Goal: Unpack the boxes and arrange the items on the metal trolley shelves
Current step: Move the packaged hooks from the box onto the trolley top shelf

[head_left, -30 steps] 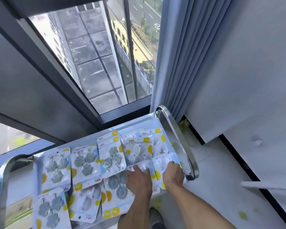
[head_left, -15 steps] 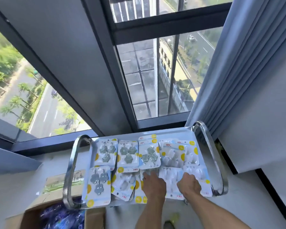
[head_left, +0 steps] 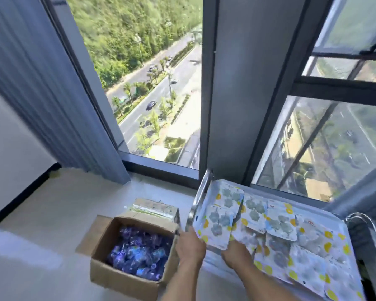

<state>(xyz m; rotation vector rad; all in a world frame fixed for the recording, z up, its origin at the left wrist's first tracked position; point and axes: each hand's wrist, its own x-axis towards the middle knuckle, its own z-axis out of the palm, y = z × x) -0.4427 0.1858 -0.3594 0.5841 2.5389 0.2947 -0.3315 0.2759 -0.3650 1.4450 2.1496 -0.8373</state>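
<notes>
Now both hands sit at the near left corner of the metal trolley (head_left: 199,197) top shelf: the left hand (head_left: 190,246) and the right hand (head_left: 237,256) rest on the blister packs (head_left: 218,222), though whether the fingers grip a pack or merely press I cannot tell through the blur. More packs cover the shelf in overlapping rows, while an open cardboard box (head_left: 128,276) of blue-wrapped items (head_left: 137,250) stands on the floor just left of the trolley.

Your left hand (head_left: 190,248) is extended forward with its back facing up and the fingers curled downward; what they contact cannot be determined. Your right hand (head_left: 237,255) lies just beside it, back up, fingertips hidden. Both forearms are bare.
</notes>
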